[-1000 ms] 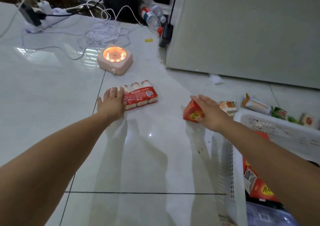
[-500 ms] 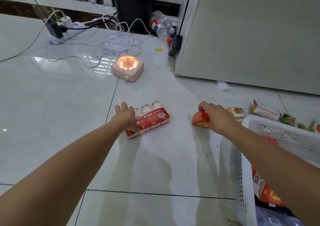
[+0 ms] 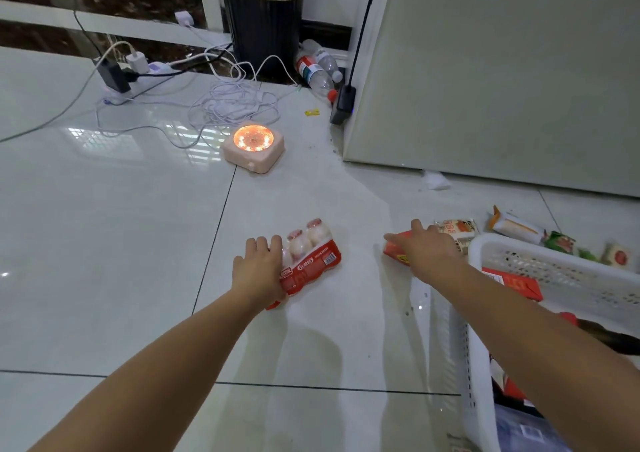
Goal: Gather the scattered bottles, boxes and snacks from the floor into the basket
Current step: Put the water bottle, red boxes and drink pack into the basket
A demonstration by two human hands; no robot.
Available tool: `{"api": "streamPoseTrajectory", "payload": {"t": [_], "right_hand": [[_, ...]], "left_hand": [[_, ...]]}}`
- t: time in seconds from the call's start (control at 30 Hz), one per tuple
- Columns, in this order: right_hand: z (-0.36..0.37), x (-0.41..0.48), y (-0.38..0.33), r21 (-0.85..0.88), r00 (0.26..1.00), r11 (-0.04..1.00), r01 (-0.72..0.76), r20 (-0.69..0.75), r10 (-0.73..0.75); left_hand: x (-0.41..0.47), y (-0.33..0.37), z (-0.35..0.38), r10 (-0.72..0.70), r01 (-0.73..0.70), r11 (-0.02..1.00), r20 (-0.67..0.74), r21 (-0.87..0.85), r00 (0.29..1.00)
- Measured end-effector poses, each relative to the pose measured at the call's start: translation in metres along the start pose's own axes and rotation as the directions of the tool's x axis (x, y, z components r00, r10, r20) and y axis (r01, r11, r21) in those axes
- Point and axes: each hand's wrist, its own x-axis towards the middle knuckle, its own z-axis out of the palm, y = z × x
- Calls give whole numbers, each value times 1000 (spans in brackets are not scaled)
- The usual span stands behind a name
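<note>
presently in hand: pack [image 3: 311,261] of small bottles, shrink-wrapped in red film, lying on the floor [image 3: 138,243] left of the basket [image 3: 485,254].
pack, handling: likely light to middling; bottles stiff, film slick and a little stretchy; the row may sag at its joints if raised by one end.
pack, hold: best across the middle of the row, fingers over the top and thumb beneath.
left hand [image 3: 258,271]: clasps the pack's near end, fingers curled over the bottle there.
carton [image 3: 398,252]: red, small, on the floor just left of the basket's far corner.
carton, handling: probably light, stiff card, apt to dent if squeezed; take it by the two broad faces.
right hand [image 3: 429,250]: laid over the carton, forefinger stretched along its top, thumb at the far edge; whether it clamps or merely rests, cannot tell.
basket, contents: red boxes and something dark, partly hidden by the right arm.
snacks outstanding: packet [image 3: 457,228] just beyond the right hand; wrapper [image 3: 516,226] and green pouch [image 3: 561,243] on the floor behind the basket.
bottles outstanding: two clear bottles [image 3: 317,70] by the bin [image 3: 263,29], well apart from both hands.
</note>
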Motion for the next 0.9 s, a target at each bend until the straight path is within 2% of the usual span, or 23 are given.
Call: {"api": "streamPoseTrajectory", "payload": {"t": [0.07, 0.13, 0.27, 0.37, 0.43, 0.57, 0.7, 0.8, 0.9], "right_hand": [[-3, -1, 0, 3, 1000, 1000, 5, 17, -5], [-5, -4, 3, 14, 1000, 1000, 10, 15, -10], [-2, -11, 22, 16, 997, 998, 68, -36, -67], [0, -15, 47, -43, 981, 991, 130, -139, -135], [-4, -21, 65, 10, 976, 988, 153, -158, -149], [-20, -45, 108, 236, 969, 969, 75, -248, -15], [-17, -77, 164, 489, 918, 872, -28, -332, 216], [0, -110, 207, 601, 876, 788, -134, -299, 378], [36, -143, 249, 629, 862, 736, -249, -203, 465]], "left_hand": [[-2, 4, 0, 12, -12, 1000, 6, 21, 1000], [-1, 6, -3, 6, -4, 999, 62, -31, 998], [2, 7, -15, -44, 108, 938, 196, -329, 980], [-4, 19, -24, -51, 118, 935, 202, -334, 978], [-7, 28, -24, -22, 79, 947, 184, -310, 983], [-15, 47, -39, 19, 33, 939, 149, -344, 989], [-20, 85, -73, 84, -54, 936, 71, -347, 994], [-23, 129, -102, 146, -134, 912, -1, -387, 989], [-27, 181, -127, 240, -249, 859, -80, -447, 968]]}}
